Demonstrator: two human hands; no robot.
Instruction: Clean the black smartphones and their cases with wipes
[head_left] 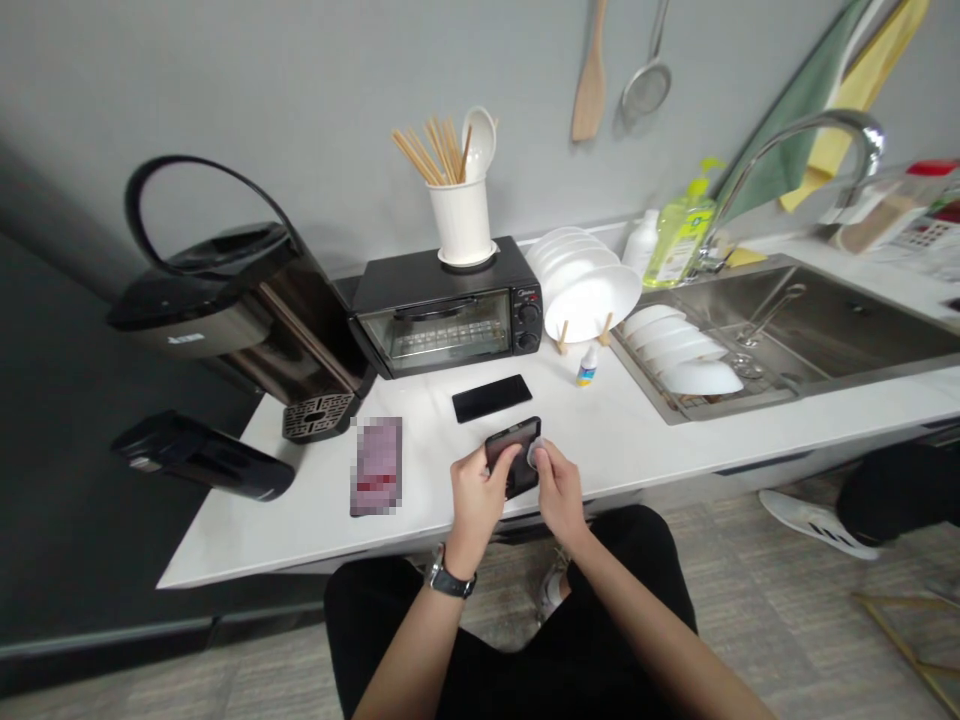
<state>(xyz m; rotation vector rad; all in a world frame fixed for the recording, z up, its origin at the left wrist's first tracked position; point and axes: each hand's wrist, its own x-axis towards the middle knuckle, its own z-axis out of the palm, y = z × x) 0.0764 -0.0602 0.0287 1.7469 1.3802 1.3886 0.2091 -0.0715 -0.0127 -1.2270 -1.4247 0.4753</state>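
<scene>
My left hand [478, 492] is closed around a black smartphone [520, 436], tilted up over the front edge of the counter, with the thumb across its face. In the fingers of my right hand [561, 492] is a small whitish wad [535, 453], perhaps cloth or tissue, pressed to the phone's right side. Just behind lies a second black smartphone [492, 398], flat on the counter. To the left is a blurred-out purple rectangle [379, 466], like a lit phone screen. A small white bottle with a blue and yellow label [587, 367] stands upright to the right.
A toaster oven [450, 325] carries a white pot of chopsticks [460, 220]. A water dispenser [247, 310] and dark flask [206, 455] stand left. Racked plates [592, 300] and a sink [847, 310] are right. Another person's shoe [817, 525] shows on the floor.
</scene>
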